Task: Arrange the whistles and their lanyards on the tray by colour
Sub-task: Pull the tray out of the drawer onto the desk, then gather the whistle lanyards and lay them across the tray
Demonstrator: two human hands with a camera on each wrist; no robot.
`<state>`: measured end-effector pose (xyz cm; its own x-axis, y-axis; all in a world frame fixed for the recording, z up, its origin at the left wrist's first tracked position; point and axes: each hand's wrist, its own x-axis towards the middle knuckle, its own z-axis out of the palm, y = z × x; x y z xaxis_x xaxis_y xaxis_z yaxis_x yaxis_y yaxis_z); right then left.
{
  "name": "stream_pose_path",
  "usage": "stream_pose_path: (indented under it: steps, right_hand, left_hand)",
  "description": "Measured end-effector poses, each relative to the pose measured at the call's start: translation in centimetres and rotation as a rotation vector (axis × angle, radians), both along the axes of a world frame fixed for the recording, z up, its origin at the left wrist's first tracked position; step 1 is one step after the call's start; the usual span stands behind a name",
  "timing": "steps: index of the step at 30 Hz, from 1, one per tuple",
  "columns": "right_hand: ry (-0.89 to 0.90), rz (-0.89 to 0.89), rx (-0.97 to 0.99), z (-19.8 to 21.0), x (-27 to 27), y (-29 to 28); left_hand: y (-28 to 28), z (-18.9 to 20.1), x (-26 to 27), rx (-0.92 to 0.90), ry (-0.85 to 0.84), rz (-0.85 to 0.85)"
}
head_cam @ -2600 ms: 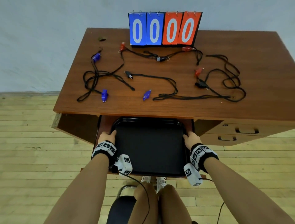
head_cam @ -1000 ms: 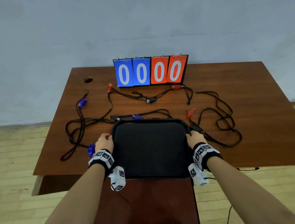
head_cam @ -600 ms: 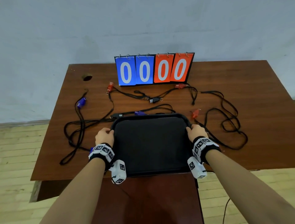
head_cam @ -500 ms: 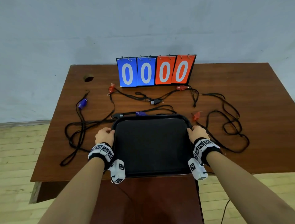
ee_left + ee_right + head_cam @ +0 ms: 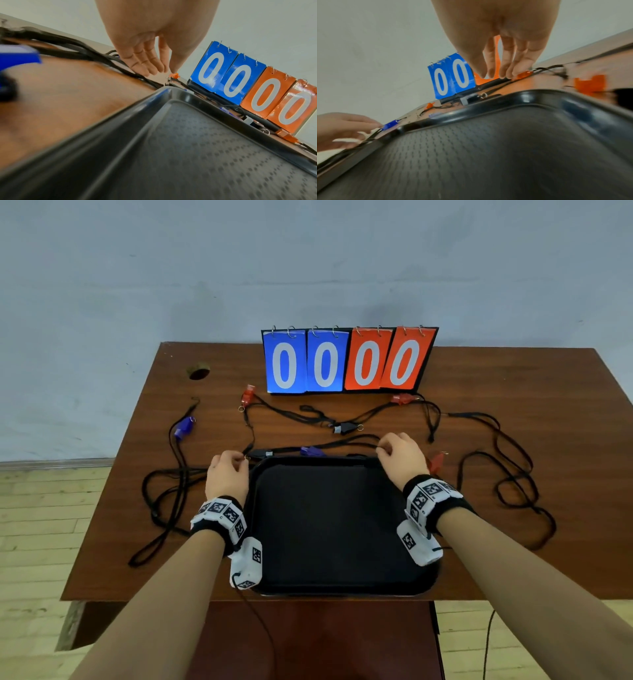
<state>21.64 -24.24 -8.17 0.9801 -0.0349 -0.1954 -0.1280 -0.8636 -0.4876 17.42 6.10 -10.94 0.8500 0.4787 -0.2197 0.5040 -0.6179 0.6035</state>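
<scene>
The black tray [image 5: 329, 525] lies flat on the wooden desk near its front edge, with nothing in it. Whistles on black lanyards are scattered behind and beside it: blue ones [image 5: 183, 428] [image 5: 312, 451], red ones [image 5: 247, 397] [image 5: 402, 398] [image 5: 436, 462] and black ones [image 5: 346, 428] [image 5: 262, 454]. My left hand [image 5: 239, 460] hovers at the tray's far left corner, its fingertips just short of the black whistle's ring. At the far right corner my right hand [image 5: 382, 448] reaches down to a lanyard loop. In both wrist views the fingers [image 5: 149, 67] [image 5: 505, 70] hang straight and hold nothing.
A flip scoreboard [image 5: 349, 361] showing blue and orange zeros stands at the back of the desk. Tangled lanyards [image 5: 513, 474] cover the desk right of the tray, and more [image 5: 164, 491] lie on the left. There is a cable hole [image 5: 198, 370] at the far left. An open drawer [image 5: 308, 642] sits below.
The tray came up out of the drawer onto the desk. Both hands have let go of its sides and moved forward to its far corners.
</scene>
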Motion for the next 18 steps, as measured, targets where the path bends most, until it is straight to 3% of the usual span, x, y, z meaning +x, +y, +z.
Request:
stream_pose_path:
  steps: [5,8,15,18]
  right_hand:
    - [0.017,0.318,0.053,-0.4,3.7,5.8]
    - [0.063,0.437,-0.018,-1.1,5.5,8.2]
    - [0.19,0.542,-0.281,-2.7,8.3,9.5]
    - [0.202,0.586,-0.356,-2.9,8.7,9.4]
  left_hand:
    - [1.8,0.3,3.7,-0.021,-0.082,-0.221]
    - [2.1,0.7,5.7,-0.01,-0.07,-0.324]
    - [1.2,0.7,8.2,-0.01,0.071,-0.562]
    - [0.5,0.5,8.7,-0.028,0.092,-0.584]
